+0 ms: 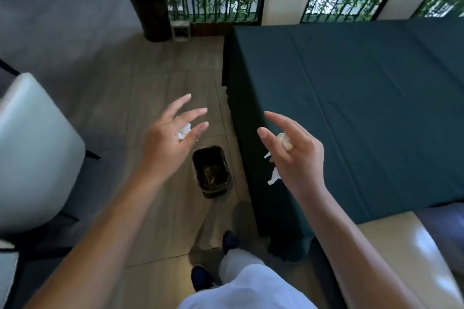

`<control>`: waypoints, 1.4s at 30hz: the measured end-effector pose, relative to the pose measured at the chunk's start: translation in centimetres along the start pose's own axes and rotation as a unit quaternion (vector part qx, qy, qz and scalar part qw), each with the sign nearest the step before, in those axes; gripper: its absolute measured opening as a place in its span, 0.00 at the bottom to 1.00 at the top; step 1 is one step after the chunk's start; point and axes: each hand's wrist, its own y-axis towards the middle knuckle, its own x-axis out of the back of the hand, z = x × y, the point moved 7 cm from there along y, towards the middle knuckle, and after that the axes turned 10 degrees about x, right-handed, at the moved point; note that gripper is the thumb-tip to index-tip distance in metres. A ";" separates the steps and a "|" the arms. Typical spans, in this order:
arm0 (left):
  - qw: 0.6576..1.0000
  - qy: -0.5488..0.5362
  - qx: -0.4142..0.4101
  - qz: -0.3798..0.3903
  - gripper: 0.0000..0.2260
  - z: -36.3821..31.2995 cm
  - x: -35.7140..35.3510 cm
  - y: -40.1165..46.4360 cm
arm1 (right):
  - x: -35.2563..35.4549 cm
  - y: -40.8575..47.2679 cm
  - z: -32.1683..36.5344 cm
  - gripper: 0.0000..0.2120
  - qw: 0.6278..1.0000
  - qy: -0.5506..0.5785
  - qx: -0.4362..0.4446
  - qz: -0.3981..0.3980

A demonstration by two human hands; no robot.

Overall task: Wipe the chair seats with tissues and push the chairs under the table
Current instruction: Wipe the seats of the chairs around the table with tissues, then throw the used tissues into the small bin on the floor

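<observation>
- White crumpled tissue (185,130) sits wadded against the palm of the left hand (173,138); the fingers (198,111) are spread and nearly straight, so the wad looks lodged between them rather than gripped.
- The right hand (293,155) has a second crumpled white tissue (283,142) tucked between its fingers (275,118), with torn ends dangling below at about 7 o'clock of the palm; index and thumb are extended, the rest loosely bent round the paper.
- Both hands hover above a small black waste bin (212,173) that stands on the grey tiled floor (163,78), close beside the hanging edge of the dark green cloth-covered table (364,108). The left hand is at roughly 11 o'clock of the bin, the right at 2 o'clock.
- Judging from used tissues carried over a bin, the wiping seems finished or at least paused, with disposal the step in hand.
- A pale glossy cushioned chair (32,153) stands at 9 o'clock, well apart from the table, so it is not yet pushed under.
- A cream glossy chair seat (401,258) at 4 o'clock lies just beside the table's near edge; how far it is tucked in cannot be told.
- What appears left: drop both tissues, then push in at least the chair at 9 o'clock.
</observation>
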 end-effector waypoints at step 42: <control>0.888 -0.039 -0.107 0.446 0.10 12.4 -18.1 33.2 | -18.1 9.2 -11.4 0.13 0.858 -0.157 -0.361 -0.330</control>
